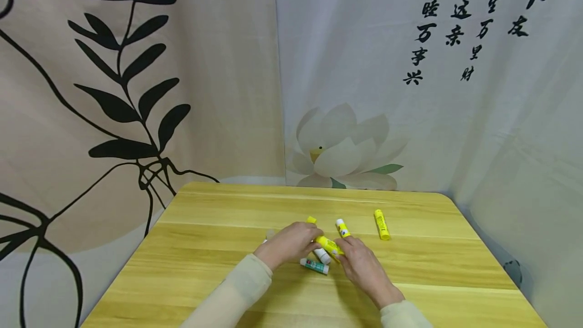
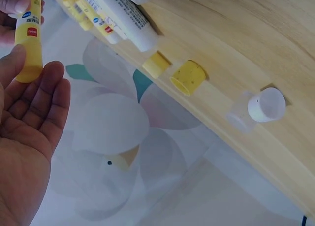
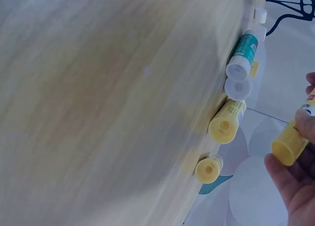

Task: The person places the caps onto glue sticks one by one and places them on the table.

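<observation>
A yellow glue stick is held at both ends above the table, tilted in the head view. My left hand grips one end; in the left wrist view its thumb presses the side of the stick and the other fingers curl under it. With thumb and fingers, my right hand pinches the opposite end, whose hollow rim faces the right wrist camera. Below the hands lie a white glue stick and a teal-and-white one. A yellow glue stick with a white end lies just beyond the right hand.
Another yellow glue stick lies apart to the right. In the left wrist view, two yellow caps, a white cap and a clear cap stand on the wooden table. Printed curtains hang behind the table's far edge.
</observation>
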{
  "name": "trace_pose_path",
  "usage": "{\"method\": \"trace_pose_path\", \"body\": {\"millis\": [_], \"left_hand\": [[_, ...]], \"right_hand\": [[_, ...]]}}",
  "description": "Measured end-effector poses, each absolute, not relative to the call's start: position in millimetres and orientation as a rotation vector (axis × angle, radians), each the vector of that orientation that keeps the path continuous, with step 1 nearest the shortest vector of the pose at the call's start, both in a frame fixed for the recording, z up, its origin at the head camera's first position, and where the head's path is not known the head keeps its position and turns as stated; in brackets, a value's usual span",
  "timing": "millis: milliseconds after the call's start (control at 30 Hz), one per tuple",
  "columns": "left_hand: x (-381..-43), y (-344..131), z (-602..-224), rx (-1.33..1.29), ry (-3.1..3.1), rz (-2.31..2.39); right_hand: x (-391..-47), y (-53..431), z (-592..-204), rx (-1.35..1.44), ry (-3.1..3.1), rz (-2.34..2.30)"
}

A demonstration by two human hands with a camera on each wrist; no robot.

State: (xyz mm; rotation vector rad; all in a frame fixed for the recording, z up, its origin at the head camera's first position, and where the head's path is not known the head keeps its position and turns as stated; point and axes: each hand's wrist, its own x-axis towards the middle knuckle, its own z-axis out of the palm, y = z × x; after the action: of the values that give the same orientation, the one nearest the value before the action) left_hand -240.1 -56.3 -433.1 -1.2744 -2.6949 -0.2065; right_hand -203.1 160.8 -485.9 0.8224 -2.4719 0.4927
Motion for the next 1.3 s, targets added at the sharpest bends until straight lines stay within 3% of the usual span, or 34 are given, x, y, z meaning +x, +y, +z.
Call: {"method": "trace_pose_path", "body": {"millis": [1300], "left_hand": [[-239, -65, -443, -0.986, -2.84, -0.104]], "right_hand": [[-204, 161, -486, 0.681, -2.755, 0.546]]}}
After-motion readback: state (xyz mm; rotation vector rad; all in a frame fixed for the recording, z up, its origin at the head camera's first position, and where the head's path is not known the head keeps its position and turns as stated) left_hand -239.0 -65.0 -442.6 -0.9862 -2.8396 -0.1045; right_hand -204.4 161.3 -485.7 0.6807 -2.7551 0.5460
